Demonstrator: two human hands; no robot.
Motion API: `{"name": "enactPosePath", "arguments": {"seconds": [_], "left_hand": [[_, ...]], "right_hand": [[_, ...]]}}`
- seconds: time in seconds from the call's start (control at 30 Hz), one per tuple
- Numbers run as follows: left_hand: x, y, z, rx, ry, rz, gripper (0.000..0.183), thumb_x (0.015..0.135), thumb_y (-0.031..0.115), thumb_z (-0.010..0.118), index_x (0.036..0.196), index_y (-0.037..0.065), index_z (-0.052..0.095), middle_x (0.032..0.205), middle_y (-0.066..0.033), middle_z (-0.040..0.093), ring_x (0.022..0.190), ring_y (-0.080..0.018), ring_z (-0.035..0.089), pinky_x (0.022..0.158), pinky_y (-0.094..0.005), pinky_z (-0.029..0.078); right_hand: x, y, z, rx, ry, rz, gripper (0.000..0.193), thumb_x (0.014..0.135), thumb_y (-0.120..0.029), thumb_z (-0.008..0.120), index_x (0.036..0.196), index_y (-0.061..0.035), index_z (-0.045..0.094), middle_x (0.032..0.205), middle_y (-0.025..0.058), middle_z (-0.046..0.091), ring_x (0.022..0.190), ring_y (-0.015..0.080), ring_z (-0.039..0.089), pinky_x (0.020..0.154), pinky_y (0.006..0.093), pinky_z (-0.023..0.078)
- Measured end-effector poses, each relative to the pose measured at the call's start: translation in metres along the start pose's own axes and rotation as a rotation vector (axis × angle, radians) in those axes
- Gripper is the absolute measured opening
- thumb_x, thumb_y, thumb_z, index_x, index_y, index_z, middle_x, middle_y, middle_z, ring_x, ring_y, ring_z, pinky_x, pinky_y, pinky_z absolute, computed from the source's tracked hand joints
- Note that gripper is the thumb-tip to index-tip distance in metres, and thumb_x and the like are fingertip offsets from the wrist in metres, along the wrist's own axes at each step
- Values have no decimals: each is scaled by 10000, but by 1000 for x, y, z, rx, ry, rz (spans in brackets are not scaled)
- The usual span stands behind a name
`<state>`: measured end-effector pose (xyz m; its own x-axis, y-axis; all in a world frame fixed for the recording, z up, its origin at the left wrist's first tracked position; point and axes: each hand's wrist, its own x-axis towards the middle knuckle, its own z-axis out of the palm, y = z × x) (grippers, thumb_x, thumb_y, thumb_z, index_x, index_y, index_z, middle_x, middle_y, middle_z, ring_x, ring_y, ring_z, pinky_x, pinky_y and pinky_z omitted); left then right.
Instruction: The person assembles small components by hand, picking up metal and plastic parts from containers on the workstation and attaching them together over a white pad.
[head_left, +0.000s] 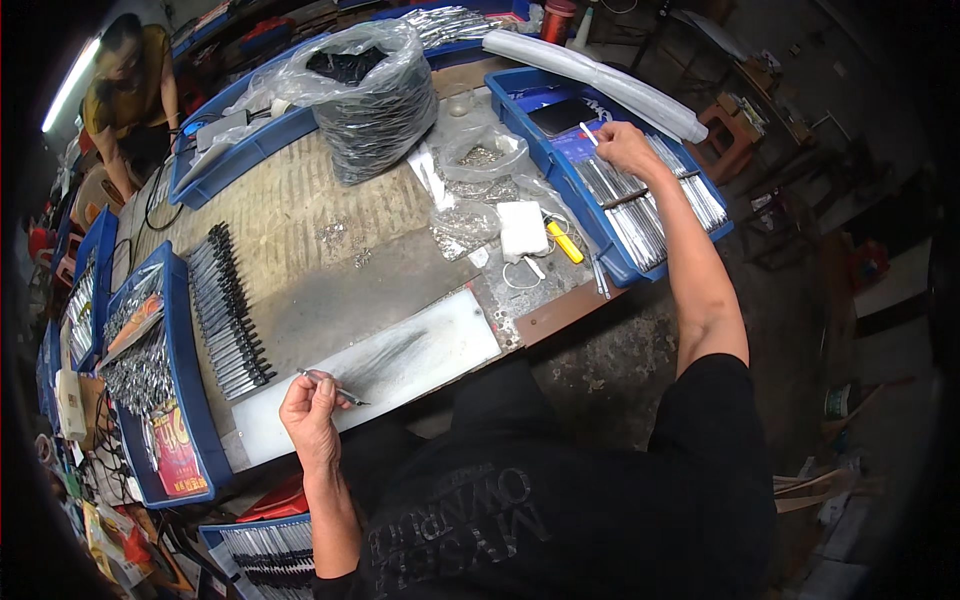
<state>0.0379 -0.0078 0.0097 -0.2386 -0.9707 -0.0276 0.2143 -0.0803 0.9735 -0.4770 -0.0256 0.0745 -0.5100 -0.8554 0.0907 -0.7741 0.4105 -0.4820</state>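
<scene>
Pinching a slim dark-and-silver piece [347, 396], the left hand [312, 412] hangs at the left end of the white board [430, 345], thumb and fingers drawn together; the piece slants across the near side of the board, and whether its tip touches the surface I cannot tell. Well to the right of the board and beyond it, the right hand [630, 152] is narrowed around one end of a slim pale piece [588, 132], which pokes out past the fingertips. Below that hand, also right of the board, sits the right blue tray [592, 222], with silver rods [630, 232] packed side by side in it. Just beyond the board's left end lies a row of dark pen-like pieces [228, 310], and to the left of the board stands the left blue tray [190, 350], holding loose silvery parts [150, 375]. Beyond the board's right end are a white block [523, 230] and a yellow-handled tool [565, 242]. Farther beyond the board stands a big clear bag [375, 130] of dark pieces, and well past its left end a co-worker [130, 80] leans forward
</scene>
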Motion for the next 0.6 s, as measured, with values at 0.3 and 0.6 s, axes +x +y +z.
{"name": "enactPosePath", "arguments": {"seconds": [0.3, 0.6], "left_hand": [[2, 5, 20, -23, -84, -77, 85, 821, 70, 573, 832, -15, 569, 761, -60, 568, 619, -97, 528, 579, -223, 459], [2, 0, 49, -120, -172, -108, 111, 824, 98, 586, 804, -11, 586, 760, -39, 563, 639, -96, 519, 582, -239, 462]], "right_hand": [[-102, -117, 36, 843, -297, -277, 81, 733, -22, 591, 811, -5, 575, 683, -46, 524, 587, 3, 450, 509, 161, 361], [-188, -160, 120, 1324, -810, -170, 135, 779, -16, 611, 900, 6, 554, 754, 3, 569, 681, 48, 541, 606, 177, 440]]}}
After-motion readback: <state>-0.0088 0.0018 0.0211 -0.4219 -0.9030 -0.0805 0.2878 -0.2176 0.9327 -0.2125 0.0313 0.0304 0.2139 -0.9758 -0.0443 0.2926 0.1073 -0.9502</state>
